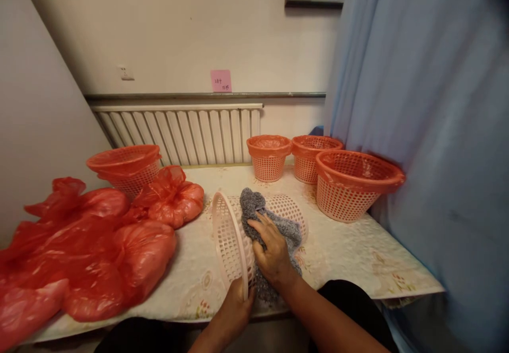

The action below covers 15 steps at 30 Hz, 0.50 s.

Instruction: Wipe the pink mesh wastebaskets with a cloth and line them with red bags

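Observation:
A pale pink perforated plastic basket (228, 236) lies on its side on the table, its mouth facing left. My left hand (238, 305) grips the near part of its rim. Over the basket's outer wall is a grey cloth (292, 231), bunched up and draped down the near side. My right hand (272, 247) is pressed on this cloth, with the fingers bent into it and the cloth against the basket. The basket has no bag in it. Part of its wall is hidden behind the cloth and my hands.
Several tied red plastic bags (103, 252) are heaped at the left. Behind them stands a basket with a red liner (127, 165). Three more lined baskets, one a large basket (350, 199), stand at the back right. A blue curtain (417, 130) hangs along the table's right side.

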{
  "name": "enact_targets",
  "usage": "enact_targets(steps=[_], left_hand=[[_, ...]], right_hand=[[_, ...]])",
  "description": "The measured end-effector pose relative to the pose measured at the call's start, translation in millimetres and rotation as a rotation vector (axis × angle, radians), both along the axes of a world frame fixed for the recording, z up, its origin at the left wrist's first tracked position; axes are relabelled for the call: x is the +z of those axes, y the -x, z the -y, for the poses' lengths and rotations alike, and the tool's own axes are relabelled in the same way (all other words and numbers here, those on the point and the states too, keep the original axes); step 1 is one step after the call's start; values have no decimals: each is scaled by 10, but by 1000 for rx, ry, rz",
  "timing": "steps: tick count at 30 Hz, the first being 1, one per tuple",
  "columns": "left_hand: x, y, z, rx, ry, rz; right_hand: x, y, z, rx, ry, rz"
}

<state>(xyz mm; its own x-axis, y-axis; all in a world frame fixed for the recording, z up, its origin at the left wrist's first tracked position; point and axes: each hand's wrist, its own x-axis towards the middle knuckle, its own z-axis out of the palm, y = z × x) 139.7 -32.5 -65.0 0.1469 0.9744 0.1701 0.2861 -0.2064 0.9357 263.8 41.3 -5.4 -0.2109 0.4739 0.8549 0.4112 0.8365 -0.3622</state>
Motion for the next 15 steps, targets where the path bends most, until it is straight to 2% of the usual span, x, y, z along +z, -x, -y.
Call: enact_targets(steps=[4, 7, 12, 15], left_hand=[[-16, -12, 25, -40, -8, -46], [-28, -11, 43, -30, 15, -100], [-136, 16, 72, 2, 61, -137], [-171, 35, 71, -19, 78, -135]], right_hand=[[4, -77, -126, -61, 57, -34], [17, -219, -309, -151, 184, -92], [-14, -613, -716, -392, 475, -223], [-82, -788, -889, -524, 523, -303]])
